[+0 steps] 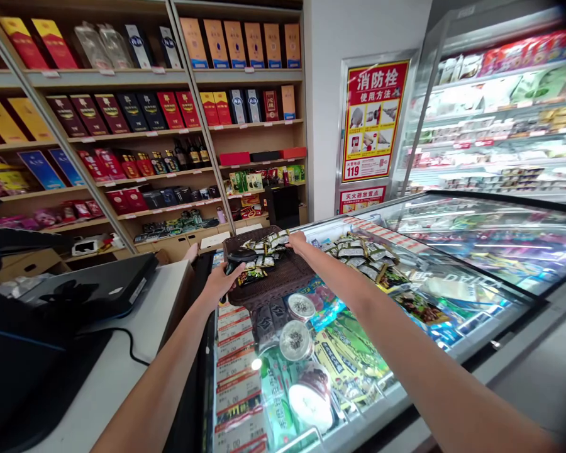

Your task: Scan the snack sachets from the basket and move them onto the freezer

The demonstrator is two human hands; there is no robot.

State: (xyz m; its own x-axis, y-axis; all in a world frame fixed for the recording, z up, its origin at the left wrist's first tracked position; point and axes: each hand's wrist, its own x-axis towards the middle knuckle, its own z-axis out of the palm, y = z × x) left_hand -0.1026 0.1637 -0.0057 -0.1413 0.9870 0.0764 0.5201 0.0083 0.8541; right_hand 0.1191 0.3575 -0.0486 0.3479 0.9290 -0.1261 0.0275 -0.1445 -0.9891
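Observation:
My left hand [221,281] is closed around a black handheld scanner [241,255], its head over the near left part of a brown woven basket [287,277]. The basket rests on the glass top of a chest freezer [387,377]. Several small black, gold and white snack packets [265,251] lie heaped inside it. At the basket's far right side, my right hand [298,242] has its fingers closed on the edge of one snack packet [280,240]. More packets of the same look form a loose pile [358,251] on the freezer, right of my right forearm.
Left of the freezer, a white counter [141,340] carries a black machine [94,286] and a cable. Shelves [245,78] of boxed bottles stand behind. Under the glass lie ice cream tubs [295,340] and bagged ices. A lit display fridge [500,119] is at far right.

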